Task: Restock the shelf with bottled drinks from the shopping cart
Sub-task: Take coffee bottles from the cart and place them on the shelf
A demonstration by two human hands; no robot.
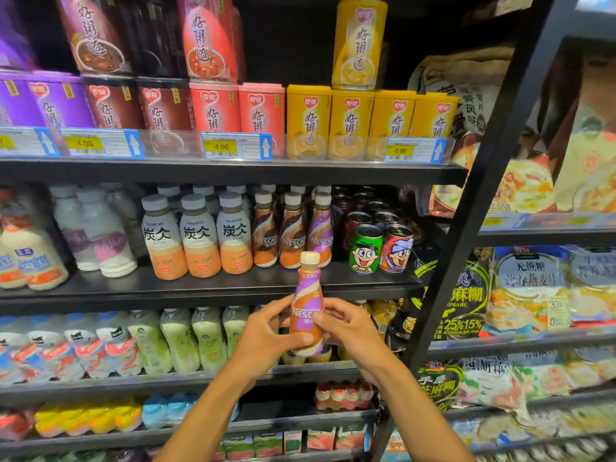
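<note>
So, left to right: my left hand (266, 331) is wrapped on the lower half of the purple Nescafé bottle (308, 305), thumb pressed across the front near the base, other fingers behind where I can't see them. Bottle sits upright between both hands, in the air in front of the edge of the middle shelf (213, 288), cap (310, 258) up, not yet on the board. My right hand (346, 325) closes on the waist from the other side, fingertips on the label at the logo, so it's a two-hand pinch, both closed on the same bottle. Handling guess: small, full plastic bottle, so moderate weight for its size, walls fairly stiff while sealed, little give under squeeze. Shrink sleeve looks glossy, so probably a bit slick; the narrowed waist is the natural stop and the best place to hold, since a hand can't slide past the wider shoulder or base. Not fragile, though a drop could dent it or knock neighbours over. Target looks like the matching purple Nescafé row (320, 228) on that shelf, just left of the green cartoon can (366, 250). Gap there is tight, cans close on the right, so I'd go one-handed at the waist, base first, keep it vertical. Cart isn't in view.
</note>
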